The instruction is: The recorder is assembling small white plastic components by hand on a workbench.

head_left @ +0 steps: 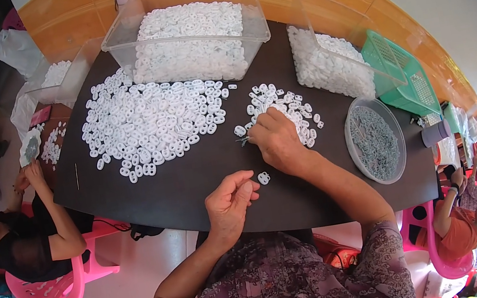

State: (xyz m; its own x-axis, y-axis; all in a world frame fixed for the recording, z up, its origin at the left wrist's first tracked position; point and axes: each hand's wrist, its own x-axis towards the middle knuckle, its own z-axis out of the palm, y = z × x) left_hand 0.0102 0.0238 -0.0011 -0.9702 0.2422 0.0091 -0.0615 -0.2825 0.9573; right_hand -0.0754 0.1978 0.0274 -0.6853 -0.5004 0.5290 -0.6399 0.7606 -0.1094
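Note:
My right hand [277, 141] reaches over the near left side of a small pile of white two-holed plastic pieces [281, 99], its fingers bent down and drawn together. Small thin grey pieces [243, 140] show at its fingertips. Below and to the left, my left hand [230, 206] is closed above the table, thumb against the curled fingers; what it holds, if anything, is hidden. Just right of its fingertips lies a single white two-holed piece [263, 177]. A round clear tub [401, 150] of thin grey pieces [374, 140] stands to the right of my right forearm.
A large heap of white pieces [152, 122] covers the dark table's [165, 199] left side. Behind stand a clear bin [260, 30], another clear bin [388, 83] and a green basket [383, 49]. Co-workers sit left [23, 216] and right [462, 225] on pink chairs.

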